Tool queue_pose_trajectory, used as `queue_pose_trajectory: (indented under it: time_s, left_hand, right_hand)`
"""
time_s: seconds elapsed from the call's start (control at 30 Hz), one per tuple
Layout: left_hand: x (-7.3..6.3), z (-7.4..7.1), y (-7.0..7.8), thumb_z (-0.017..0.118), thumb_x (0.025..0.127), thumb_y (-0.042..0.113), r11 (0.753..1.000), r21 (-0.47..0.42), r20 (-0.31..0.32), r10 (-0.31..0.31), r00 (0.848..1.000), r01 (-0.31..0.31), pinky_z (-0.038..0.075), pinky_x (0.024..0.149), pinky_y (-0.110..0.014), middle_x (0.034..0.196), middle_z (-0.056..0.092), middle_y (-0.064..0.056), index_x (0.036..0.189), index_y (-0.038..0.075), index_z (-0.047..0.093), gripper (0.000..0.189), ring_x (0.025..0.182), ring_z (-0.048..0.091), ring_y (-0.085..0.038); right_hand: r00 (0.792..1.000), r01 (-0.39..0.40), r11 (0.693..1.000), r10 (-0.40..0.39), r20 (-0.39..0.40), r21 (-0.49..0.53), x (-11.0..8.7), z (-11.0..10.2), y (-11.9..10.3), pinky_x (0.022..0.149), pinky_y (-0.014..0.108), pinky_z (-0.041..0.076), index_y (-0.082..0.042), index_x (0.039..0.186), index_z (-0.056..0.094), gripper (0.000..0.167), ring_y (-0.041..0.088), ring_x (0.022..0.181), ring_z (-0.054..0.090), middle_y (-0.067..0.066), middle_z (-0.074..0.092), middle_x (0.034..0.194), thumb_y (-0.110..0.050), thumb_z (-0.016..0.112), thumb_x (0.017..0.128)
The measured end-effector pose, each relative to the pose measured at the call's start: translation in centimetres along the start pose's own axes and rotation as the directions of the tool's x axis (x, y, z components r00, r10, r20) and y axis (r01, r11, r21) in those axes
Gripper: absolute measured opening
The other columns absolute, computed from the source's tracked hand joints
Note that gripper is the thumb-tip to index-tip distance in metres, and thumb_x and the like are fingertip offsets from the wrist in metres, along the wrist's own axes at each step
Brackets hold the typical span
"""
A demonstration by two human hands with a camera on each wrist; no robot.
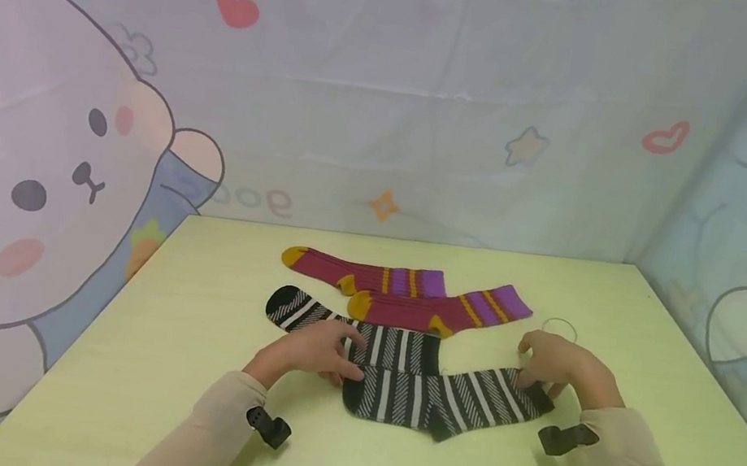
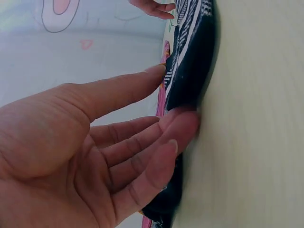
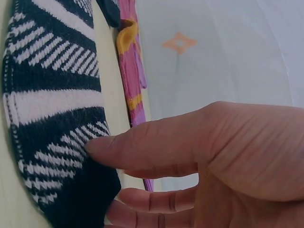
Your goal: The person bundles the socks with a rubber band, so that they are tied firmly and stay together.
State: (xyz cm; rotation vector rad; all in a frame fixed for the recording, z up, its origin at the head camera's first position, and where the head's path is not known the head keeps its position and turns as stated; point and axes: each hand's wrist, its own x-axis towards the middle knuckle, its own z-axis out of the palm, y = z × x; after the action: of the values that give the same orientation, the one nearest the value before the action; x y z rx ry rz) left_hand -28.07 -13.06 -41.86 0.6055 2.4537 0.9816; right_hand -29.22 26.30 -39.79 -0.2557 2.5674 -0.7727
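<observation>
A black sock with white stripes [image 1: 391, 395] lies nearest the person, its toe left and its cuff right. The left hand [image 1: 318, 349] is at its toe [image 2: 192, 61]. In the left wrist view the thumb touches the upper side and the loosely bent fingers meet the toe's end. At the cuff [image 3: 88, 194], the right hand [image 1: 556, 361] pinches the sock, thumb on top and fingers curled at the edge, their tips partly hidden. The matching striped sock [image 1: 391, 347] lies just behind, partly covered by the left hand and overlapping the front sock.
Two maroon socks with purple cuffs and mustard toes lie farther back, one [image 1: 367, 273] behind the other [image 1: 405, 312]. A thin ring [image 1: 562, 321] shows behind the right hand. The pale table [image 1: 132, 390] meets a cartoon-printed cloth backdrop [image 1: 395, 105].
</observation>
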Motion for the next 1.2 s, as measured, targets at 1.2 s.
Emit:
queue_pose_trajectory:
  time_s: [1.2]
  left_hand:
    - [-0.5, -1.4, 0.2, 0.065, 0.091, -0.005, 0.983, 0.117, -0.041, 0.144, 0.989, -0.138, 0.054, 0.07, -0.028, 0.093, 0.071, -0.005, 0.097, 0.003, 0.076, 0.015, 0.077, 0.063, -0.013]
  right_hand:
    - [0.985, 0.155, 0.984, -0.161, 0.064, 0.087, 0.1, 0.1, 0.6, 0.067, 0.037, 0.056, -0.001, 0.08, 0.073, 0.01, 0.017, 0.071, 0.062, 0.003, 0.067, 0.078, 0.008, 0.074, 0.076]
